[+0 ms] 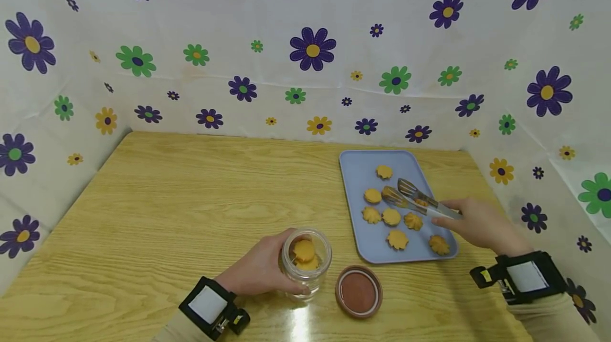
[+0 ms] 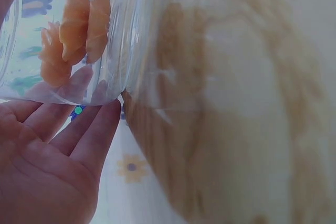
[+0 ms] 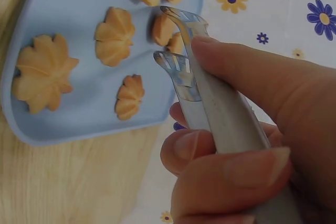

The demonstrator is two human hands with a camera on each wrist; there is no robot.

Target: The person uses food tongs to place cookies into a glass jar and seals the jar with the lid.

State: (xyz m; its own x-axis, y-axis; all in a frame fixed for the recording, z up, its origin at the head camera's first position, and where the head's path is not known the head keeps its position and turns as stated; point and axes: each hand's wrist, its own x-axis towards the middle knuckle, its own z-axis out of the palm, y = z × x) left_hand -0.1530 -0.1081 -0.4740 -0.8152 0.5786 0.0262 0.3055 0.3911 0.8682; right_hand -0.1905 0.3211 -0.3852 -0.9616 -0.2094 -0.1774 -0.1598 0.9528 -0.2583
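Observation:
My left hand (image 1: 262, 270) grips a clear glass jar (image 1: 312, 280) that stands lidless on the table, with a few golden cookies (image 1: 304, 250) inside. In the left wrist view, fingers (image 2: 100, 140) lie against the side of the jar, and ridged cookies (image 2: 74, 27) show through the glass. Over the tray, my right hand (image 1: 482, 225) holds metal tongs (image 1: 441, 209). Their slotted tips stand apart above the cookies, with nothing pinched between them in the right wrist view. Several flower-shaped cookies (image 1: 397, 239) lie spread on the blue tray (image 1: 357, 172).
A round brown lid (image 1: 358, 291) lies on the wooden table (image 1: 205, 188), between the jar and the tray's near edge. White cloth with printed flowers (image 1: 312, 49) hangs behind the table and along both sides.

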